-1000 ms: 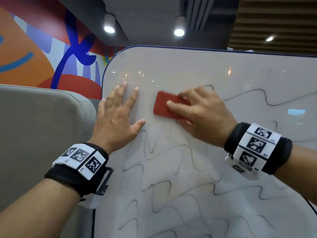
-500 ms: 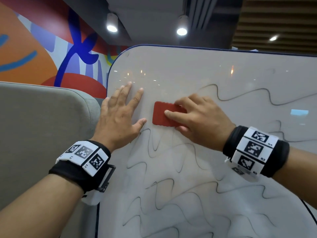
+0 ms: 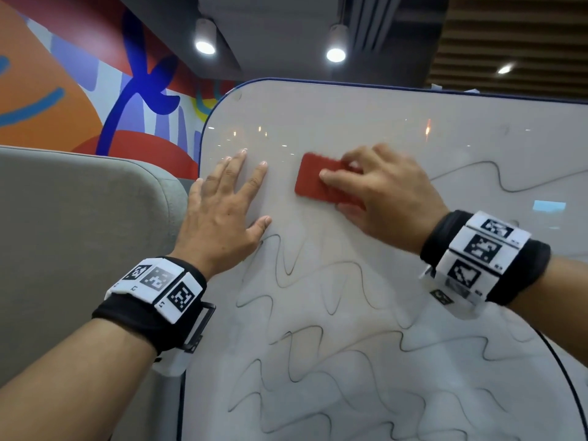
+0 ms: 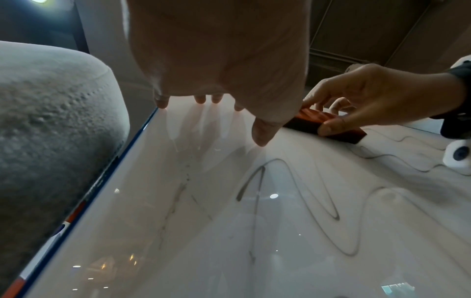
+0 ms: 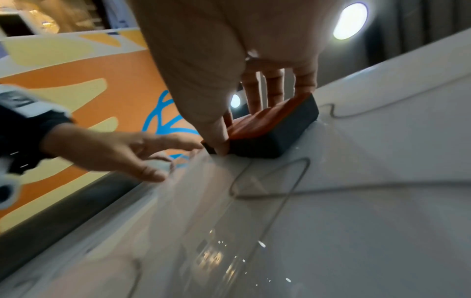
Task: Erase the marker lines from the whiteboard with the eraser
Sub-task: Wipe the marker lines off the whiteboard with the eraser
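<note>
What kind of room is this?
Likely an office lounge or co-working space: a rolling-style whiteboard, a bright abstract wall mural, track spotlights on a dark ceiling, and a grey upholstered seat back.

Bare forearms; black wristbands (image 3: pixel 149 316) carrying white square-coded marker blocks (image 3: pixel 483 249).

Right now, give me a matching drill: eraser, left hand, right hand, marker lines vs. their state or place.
1. eraser
2. left hand
3. right hand
4. marker lines

a. flat on the whiteboard, fingers spread
b. wavy, mostly below both hands
c. red-topped, against the board
d. holding the eraser

Pairs: 1-c, 2-a, 3-d, 4-b
</note>
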Action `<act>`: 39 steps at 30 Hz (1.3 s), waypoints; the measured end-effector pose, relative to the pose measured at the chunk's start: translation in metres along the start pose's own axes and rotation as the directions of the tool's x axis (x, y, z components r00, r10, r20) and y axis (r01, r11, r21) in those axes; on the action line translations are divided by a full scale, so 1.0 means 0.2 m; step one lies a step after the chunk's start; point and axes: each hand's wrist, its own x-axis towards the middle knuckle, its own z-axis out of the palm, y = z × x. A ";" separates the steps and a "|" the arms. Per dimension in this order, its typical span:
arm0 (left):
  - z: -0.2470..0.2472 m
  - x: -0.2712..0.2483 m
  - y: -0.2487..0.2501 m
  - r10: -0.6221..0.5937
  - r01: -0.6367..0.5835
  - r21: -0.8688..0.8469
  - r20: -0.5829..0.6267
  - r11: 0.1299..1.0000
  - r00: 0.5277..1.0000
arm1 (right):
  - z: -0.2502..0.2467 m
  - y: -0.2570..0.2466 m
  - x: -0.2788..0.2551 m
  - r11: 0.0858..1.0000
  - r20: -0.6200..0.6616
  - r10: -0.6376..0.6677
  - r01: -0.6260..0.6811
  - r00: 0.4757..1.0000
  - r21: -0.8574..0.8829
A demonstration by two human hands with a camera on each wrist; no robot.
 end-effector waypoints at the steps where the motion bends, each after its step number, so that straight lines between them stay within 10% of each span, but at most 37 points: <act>1: 0.00 0.00 0.00 -0.006 0.006 -0.001 -0.005 1.000 1.000 | -0.01 0.02 0.02 0.999 -0.017 0.051 -0.051 0.999 -0.001; 8: -0.01 0.00 0.02 -0.012 0.012 -0.003 -0.036 1.000 0.999 | 0.07 -0.09 -0.14 0.988 0.056 -0.153 0.153 0.987 0.002; 14: -0.01 -0.01 0.01 -0.008 0.008 0.009 -0.020 1.000 1.000 | -0.01 0.02 0.00 0.998 -0.023 0.067 -0.067 0.997 0.006; 20: -0.02 -0.01 0.01 0.007 -0.006 0.032 -0.017 0.999 1.000 | 0.07 -0.09 -0.11 0.986 0.065 -0.167 0.167 0.984 0.007; 26: 0.00 -0.01 0.01 -0.001 0.002 0.031 -0.022 1.000 1.000 | 0.00 0.00 0.01 0.997 -0.030 0.079 -0.079 0.996 0.011; 32: 0.00 -0.02 0.00 0.019 -0.018 0.048 -0.022 0.999 1.000 | 0.09 -0.17 -0.13 0.983 0.082 -0.181 0.181 0.980 0.008; 39: 0.01 -0.06 0.00 0.018 -0.018 0.037 -0.004 0.999 1.000 | 0.08 -0.13 -0.02 0.999 -0.007 -0.054 0.054 0.999 -0.004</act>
